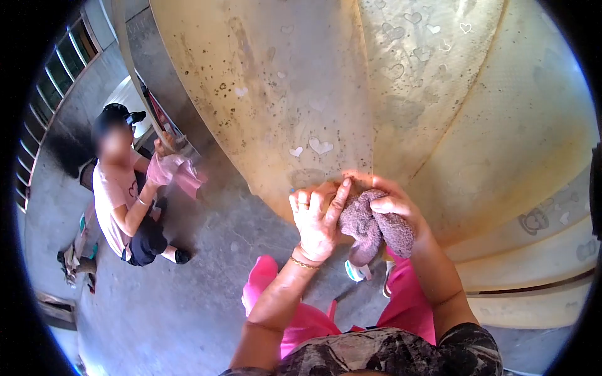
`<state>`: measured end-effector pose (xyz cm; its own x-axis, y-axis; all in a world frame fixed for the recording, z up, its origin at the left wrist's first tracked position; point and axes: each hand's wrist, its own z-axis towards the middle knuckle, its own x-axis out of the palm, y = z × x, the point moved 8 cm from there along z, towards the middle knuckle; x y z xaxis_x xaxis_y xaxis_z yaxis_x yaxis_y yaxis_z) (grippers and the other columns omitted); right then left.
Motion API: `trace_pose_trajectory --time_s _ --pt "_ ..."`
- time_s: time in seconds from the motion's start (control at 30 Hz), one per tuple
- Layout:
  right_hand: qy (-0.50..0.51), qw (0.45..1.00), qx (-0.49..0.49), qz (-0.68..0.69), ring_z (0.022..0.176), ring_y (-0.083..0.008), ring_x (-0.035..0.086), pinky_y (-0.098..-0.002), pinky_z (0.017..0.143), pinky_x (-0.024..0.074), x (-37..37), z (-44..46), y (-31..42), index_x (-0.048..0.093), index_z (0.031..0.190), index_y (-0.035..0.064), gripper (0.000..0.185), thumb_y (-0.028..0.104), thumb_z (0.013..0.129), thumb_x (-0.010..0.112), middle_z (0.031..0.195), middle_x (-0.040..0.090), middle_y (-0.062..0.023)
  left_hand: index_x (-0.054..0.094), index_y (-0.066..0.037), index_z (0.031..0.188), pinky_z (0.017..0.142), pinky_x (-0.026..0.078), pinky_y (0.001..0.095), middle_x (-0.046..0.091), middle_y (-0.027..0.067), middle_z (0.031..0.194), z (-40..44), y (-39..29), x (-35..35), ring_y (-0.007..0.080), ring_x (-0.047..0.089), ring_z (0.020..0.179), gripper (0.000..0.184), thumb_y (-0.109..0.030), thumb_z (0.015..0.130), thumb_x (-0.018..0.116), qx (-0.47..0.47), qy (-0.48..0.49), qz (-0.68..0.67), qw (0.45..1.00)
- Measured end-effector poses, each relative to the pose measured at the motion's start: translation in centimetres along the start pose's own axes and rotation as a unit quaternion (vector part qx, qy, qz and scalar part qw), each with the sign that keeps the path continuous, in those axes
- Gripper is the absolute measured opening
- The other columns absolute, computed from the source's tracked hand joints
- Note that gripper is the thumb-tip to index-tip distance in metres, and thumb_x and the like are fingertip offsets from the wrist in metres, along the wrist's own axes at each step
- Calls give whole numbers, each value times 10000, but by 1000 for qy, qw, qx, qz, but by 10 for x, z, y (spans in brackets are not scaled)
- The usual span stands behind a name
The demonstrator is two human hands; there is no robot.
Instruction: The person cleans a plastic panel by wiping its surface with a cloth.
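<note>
A bunched mauve-brown cloth (395,233) is in my right hand (398,203), whose fingers curl round its top against the lower edge of a hanging translucent sheet (282,94). My left hand (318,216) is just left of the cloth, at the same edge, with its index finger stretched out and the others bent; what lies beneath its fingertips is hidden. Heart prints and dark spots mark the yellowish sheet.
At the left a person (116,200) crouches, holding a pink cloth (179,172) near a pale strip. A white round item (357,271) lies by my feet on the grey floor (169,301). Barred windows (56,81) line the left wall.
</note>
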<state>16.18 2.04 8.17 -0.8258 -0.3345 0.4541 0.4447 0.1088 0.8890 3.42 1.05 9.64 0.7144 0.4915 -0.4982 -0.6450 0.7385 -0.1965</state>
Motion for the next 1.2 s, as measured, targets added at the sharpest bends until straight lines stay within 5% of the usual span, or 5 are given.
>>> trace_pose_trajectory --time_s 0.87,1.2 --pt "-6 999 -28 -29 943 -152 607 -297 835 500 -11 12 -4 406 1395 -49 642 148 796 528 1228 586 -116 532 -81 1358 867 346 390 550 39 1153 3 4 15 228 472 961 635 -142 728 587 -40 65 4 997" --pt "-3 1000 -20 -18 1027 -156 582 -310 920 457 -17 17 -8 414 1392 -47 638 147 797 535 1270 571 -99 532 -76 1354 867 343 382 553 42 1167 4 7 19 226 472 957 606 -139 752 562 -36 55 14 998"
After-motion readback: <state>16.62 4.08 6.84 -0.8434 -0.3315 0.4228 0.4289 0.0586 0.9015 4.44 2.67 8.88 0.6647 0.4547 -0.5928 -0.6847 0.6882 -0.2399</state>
